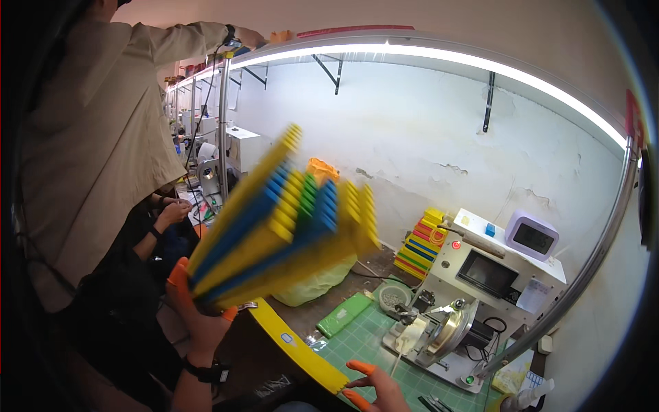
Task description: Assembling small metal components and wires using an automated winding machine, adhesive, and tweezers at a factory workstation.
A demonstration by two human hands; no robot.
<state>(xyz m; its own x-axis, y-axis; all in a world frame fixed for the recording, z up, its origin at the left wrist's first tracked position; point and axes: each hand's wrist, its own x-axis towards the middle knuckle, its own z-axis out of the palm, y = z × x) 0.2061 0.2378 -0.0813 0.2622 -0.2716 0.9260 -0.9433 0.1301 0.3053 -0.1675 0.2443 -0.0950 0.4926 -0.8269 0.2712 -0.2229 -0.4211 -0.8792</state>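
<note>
My left hand (202,333), with orange fingertip covers, grips one end of a bundle of long plastic holders (264,257) in yellow, blue and green. The bundle is raised and tilted, fanned toward its ridged far ends, and blurred by motion. Below it, a single yellow holder with a toothed end (292,343) runs along the front left edge of the green cutting mat (367,340). Close to that toothed end is my right hand (383,391), thumb and forefinger apart in orange covers, holding nothing. Its remaining fingers are out of sight.
A white benchtop machine (473,257) with a round metal wheel (449,333) stands at right, a purple clock (532,235) on top. Beside it is a stack of coloured holders (419,247). A green box (344,314) lies on the mat. A co-worker (103,137) stands at left.
</note>
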